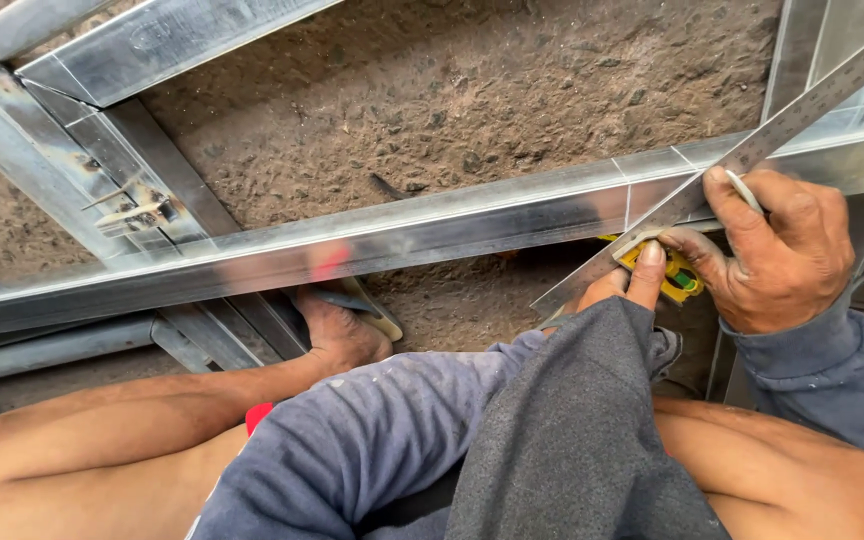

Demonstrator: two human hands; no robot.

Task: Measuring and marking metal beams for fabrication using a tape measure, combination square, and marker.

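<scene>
1. On the rough brown ground lies a frame of shiny metal channels; the longest one, the metal channel, runs from lower left to upper right across the view.
2. Over this channel rests the steel ruler of a square, its long axis slanted from lower left up to upper right, crossing the channel at a small angle.
3. The right hand is nearer to the ruler: its fingers are curled and press the blade down, and a thin white marker sits between them.
4. The left hand comes from under a grey sleeve; its fingertips touch the yellow head of the square, just below the blade. Its grip is partly hidden.
5. A foot in a sandal is under the channel.
</scene>
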